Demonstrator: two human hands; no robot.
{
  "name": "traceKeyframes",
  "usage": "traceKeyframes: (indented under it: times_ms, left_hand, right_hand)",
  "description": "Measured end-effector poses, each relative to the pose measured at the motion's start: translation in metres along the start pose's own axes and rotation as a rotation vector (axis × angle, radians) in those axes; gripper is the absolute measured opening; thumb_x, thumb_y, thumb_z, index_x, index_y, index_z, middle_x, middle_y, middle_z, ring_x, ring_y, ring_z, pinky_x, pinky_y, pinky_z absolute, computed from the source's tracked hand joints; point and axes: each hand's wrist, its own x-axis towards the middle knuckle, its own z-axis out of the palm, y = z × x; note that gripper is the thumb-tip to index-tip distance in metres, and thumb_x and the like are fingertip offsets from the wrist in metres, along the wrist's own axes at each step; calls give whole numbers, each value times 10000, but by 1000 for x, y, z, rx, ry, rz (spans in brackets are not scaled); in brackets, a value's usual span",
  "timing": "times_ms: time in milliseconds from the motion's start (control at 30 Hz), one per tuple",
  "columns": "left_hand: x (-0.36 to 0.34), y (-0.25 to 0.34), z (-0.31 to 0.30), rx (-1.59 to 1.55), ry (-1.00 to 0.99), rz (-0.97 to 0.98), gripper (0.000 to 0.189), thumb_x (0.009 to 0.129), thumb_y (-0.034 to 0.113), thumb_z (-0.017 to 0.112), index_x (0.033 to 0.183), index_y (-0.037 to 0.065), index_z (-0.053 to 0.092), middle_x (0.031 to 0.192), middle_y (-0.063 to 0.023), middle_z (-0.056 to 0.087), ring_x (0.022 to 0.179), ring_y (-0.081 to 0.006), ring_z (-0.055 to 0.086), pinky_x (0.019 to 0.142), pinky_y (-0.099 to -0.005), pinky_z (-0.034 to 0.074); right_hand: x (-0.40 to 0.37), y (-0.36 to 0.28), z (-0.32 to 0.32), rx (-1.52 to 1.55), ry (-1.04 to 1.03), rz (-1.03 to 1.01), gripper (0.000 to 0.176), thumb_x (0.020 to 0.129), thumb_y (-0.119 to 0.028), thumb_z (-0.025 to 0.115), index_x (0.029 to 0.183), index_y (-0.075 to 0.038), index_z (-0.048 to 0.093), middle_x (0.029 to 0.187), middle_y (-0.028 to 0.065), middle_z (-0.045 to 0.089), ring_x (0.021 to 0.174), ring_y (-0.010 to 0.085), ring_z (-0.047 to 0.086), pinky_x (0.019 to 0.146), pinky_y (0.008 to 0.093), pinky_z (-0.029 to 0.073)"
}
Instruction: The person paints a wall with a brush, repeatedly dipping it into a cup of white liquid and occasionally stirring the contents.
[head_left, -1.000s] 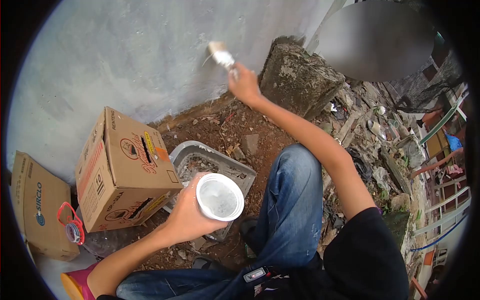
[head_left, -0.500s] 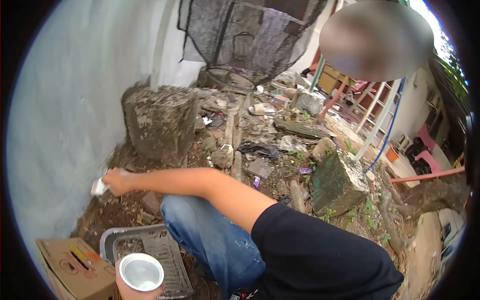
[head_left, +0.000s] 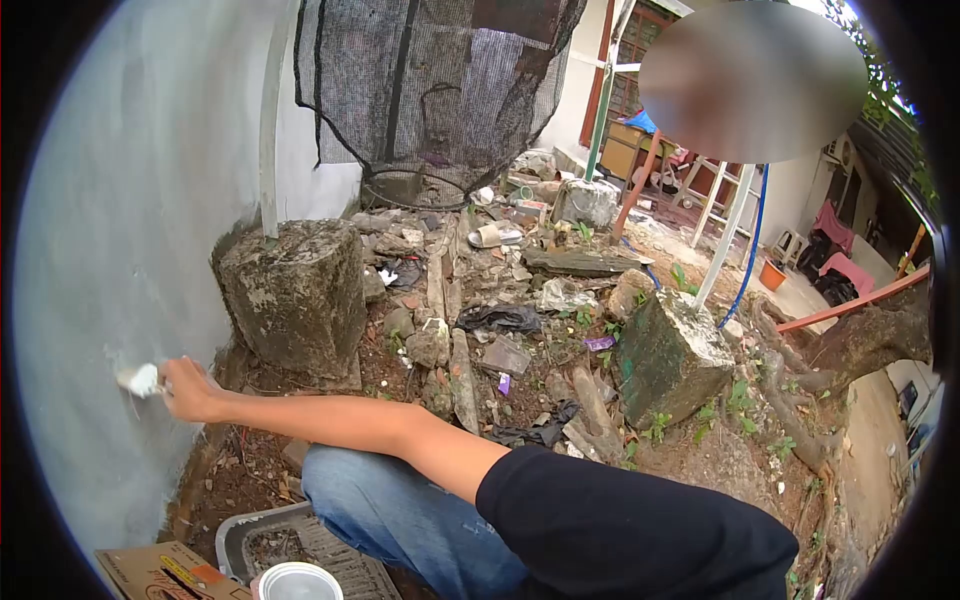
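Note:
My right hand (head_left: 190,390), at the end of an arm stretched out leftward, is closed on a paintbrush (head_left: 140,380) with white on its head. The brush head meets the grey-white wall (head_left: 80,300), where a wet-looking pale patch shows around it. At the bottom edge is a white plastic cup (head_left: 299,583), cut off by the frame. Only a sliver of my left hand (head_left: 257,587) shows beside the cup, which it holds. Whatever is inside the cup is hard to make out.
A grey plastic tray (head_left: 235,535) and a cardboard box (head_left: 165,570) sit low near my knee. A concrete block (head_left: 295,300) stands against the wall. Rubble, a slipper (head_left: 492,236) and a mossy block (head_left: 670,355) lie beyond. Black netting (head_left: 430,90) hangs behind; a person's blurred head is upper right.
My right hand has moved the brush further left onto the wall. The view has shifted, and the cup with my left hand now sits lower, mostly out of frame.

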Motion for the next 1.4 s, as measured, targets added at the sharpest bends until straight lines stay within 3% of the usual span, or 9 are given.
traceKeyframes:
  times_ms: [100, 300, 400, 500, 633, 833, 1000, 1133, 1400]
  left_hand:
    - [2, 0, -1, -6, -14, -14, 793, 623, -23, 820, 1322, -2, 445, 1220, -147, 571, 1114, -251, 561, 985, -353, 420]
    - [3, 0, 2, 43, -6, -41, 805, 641, -16, 821, 1344, -3, 427, 1244, -151, 561, 1134, -250, 553, 996, -358, 414]
    - [2, -1, 0, 67, -6, -51, 811, 651, -12, 822, 1355, -4, 418, 1256, -154, 556, 1144, -249, 549, 1001, -360, 410]
    - [2, -2, -1, 79, -5, -59, 810, 648, -8, 824, 1348, -3, 417, 1250, -151, 555, 1141, -245, 549, 999, -360, 412]
    - [7, 1, 2, 71, -5, -38, 787, 614, 2, 831, 1294, 5, 436, 1192, -131, 567, 1100, -229, 561, 974, -355, 428]
    - [12, 3, 5, 70, 5, -5, 752, 564, 17, 843, 1213, 17, 464, 1107, -102, 585, 1039, -206, 580, 936, -347, 452]
    - [16, -4, 13, -16, 67, 61, 737, 537, 43, 869, 1165, 25, 484, 1049, -78, 602, 998, -190, 596, 914, -339, 468]
    - [17, 1, 1, 101, 40, 131, 709, 565, 90, 879, 1166, -3, 515, 1062, -107, 621, 998, -196, 616, 911, -335, 482]
    - [12, -1, 0, 53, 35, 129, 709, 575, 100, 860, 1178, -9, 505, 1074, -123, 623, 1018, -201, 620, 917, -341, 485]
  right_hand:
    - [-4, 6, 7, 25, 139, -63, 113, 758, 4, 583, 859, 33, 625, 798, 262, 651, 824, 467, 643, 736, 487, 515]
    - [-41, 72, 41, -251, -270, -277, 162, 711, -12, 621, 869, 20, 645, 829, 257, 660, 861, 436, 656, 754, 499, 519]
    - [-43, 79, 50, -341, -637, -103, 320, 648, -92, 696, 957, -16, 661, 948, 235, 672, 966, 417, 649, 824, 487, 532]
    - [-39, 72, 55, -290, -550, 50, 368, 654, -74, 682, 1018, -22, 672, 1023, 245, 651, 1044, 428, 619, 911, 477, 508]
    - [-23, 44, 46, -56, -12, -16, 166, 740, -25, 618, 887, 39, 662, 836, 285, 649, 877, 454, 650, 743, 483, 525]
    - [-6, -7, -3, 131, 207, 12, 246, 807, -17, 560, 1047, 31, 584, 827, 283, 642, 866, 467, 635, 741, 506, 511]
    - [-24, 46, 14, 12, -131, 46, 347, 761, -93, 592, 1088, 23, 602, 903, 269, 664, 919, 423, 649, 859, 487, 504]
    - [-44, 63, 16, -412, -567, -1, 186, 665, -79, 652, 809, 28, 699, 871, 293, 672, 881, 413, 684, 785, 457, 556]
    - [3, 11, -12, -96, -22, -36, 227, 848, -89, 642, 1044, 10, 696, 718, 170, 700, 512, 129, 612, 488, 310, 501]
